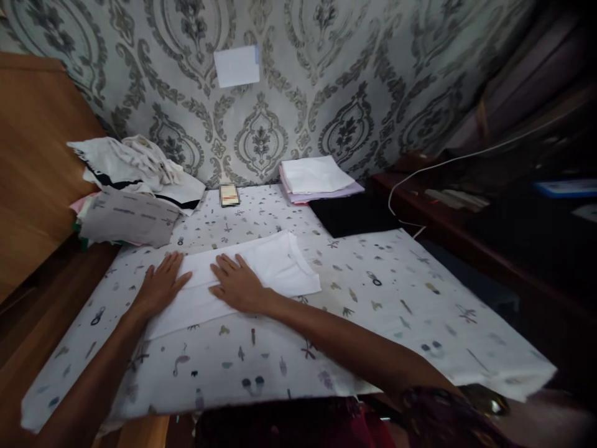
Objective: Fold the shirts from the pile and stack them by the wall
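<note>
A white garment (275, 261), apparently a T-shirt with its neckline at the right end, lies folded into a long strip on the patterned cloth. My left hand (162, 283) rests flat on its left end, fingers spread. Palm down, my right hand (239, 285) presses on the middle of the garment with its fingers apart. Part of the fabric is hidden beneath both hands. Neither hand grips anything.
A patterned white cloth (382, 317) covers the table. At the back left is a heap of clothes (135, 180); a small card-like object (229, 195) lies near the wall. Folded white cloth (319, 174) and black cloth (352, 214) sit back right, beside a dark desk with a white cable (448, 154).
</note>
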`<control>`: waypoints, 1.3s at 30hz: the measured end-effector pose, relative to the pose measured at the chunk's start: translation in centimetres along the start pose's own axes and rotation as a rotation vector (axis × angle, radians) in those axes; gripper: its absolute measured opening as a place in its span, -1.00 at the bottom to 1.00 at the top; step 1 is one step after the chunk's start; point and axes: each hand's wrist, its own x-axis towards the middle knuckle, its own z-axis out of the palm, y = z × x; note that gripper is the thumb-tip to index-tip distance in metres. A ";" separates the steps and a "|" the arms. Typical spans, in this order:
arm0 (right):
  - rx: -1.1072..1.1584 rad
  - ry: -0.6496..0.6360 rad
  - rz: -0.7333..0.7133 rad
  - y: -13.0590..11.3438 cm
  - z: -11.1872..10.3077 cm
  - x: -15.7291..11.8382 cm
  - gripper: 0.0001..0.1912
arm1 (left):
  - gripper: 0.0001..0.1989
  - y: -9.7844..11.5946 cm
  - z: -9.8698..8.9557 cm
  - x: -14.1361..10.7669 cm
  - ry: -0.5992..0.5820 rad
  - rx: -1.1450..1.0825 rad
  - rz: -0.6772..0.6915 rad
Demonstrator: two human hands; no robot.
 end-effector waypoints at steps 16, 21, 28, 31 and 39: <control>0.115 -0.004 -0.049 -4.8 -1.4 0.7 -0.56 | -0.69 -2.6 -4.0 -0.3 0.113 -0.268 -0.524; 0.122 -0.041 -0.232 -10.3 -1.7 2.0 -0.61 | -0.70 -2.6 -4.1 1.3 0.083 -0.278 -0.560; 0.062 -0.129 -0.225 -13.3 -1.0 2.9 -0.79 | -0.82 -3.5 -3.7 2.5 0.068 -0.376 -0.502; 0.101 -0.151 -0.206 -12.9 -1.3 3.2 -0.73 | -0.89 -3.7 -3.7 2.7 0.109 -0.430 -0.463; 0.582 -0.025 0.222 -10.5 -2.0 2.6 -0.87 | -0.79 -2.4 -5.1 3.0 0.164 -0.589 -0.392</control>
